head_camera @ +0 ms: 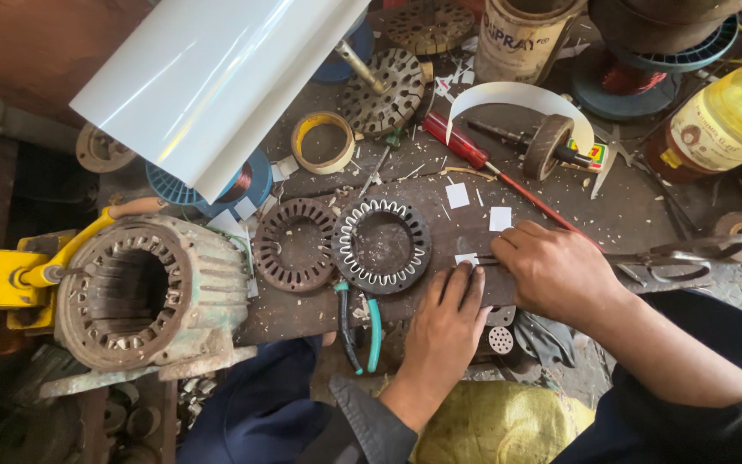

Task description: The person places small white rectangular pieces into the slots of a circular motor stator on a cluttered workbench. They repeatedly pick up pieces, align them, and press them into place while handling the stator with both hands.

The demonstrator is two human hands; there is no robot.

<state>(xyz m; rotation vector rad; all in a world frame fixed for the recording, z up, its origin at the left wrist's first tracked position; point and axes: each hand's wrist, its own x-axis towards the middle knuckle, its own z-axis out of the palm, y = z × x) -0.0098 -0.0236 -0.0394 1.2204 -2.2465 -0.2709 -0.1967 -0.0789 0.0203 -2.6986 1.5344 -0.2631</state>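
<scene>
On the cluttered table (577,215), both hands work close together near the front edge. The left hand (448,322) lies palm down with its fingers (461,283) stretched flat, pressing a small white paper piece (466,258) against the dark board. The right hand (551,271) is curled shut on the handle of a pair of scissors (672,255), whose long handles run off to the right; its fingertips meet the paper just beside the left hand (whether the blades are cutting the paper is hidden by the hands). Two more white paper squares (457,195) lie apart, a little farther back. Just left of the hands sits a round stator core (380,246) with white liners in its slots, and beside it a rusty bare stator ring (294,244). Green-handled pliers (362,322) lie below the core. At far left stands a worn motor housing (143,292), with a rolled white sheet (216,77) above it. A red screwdriver (483,159) lies behind.
</scene>
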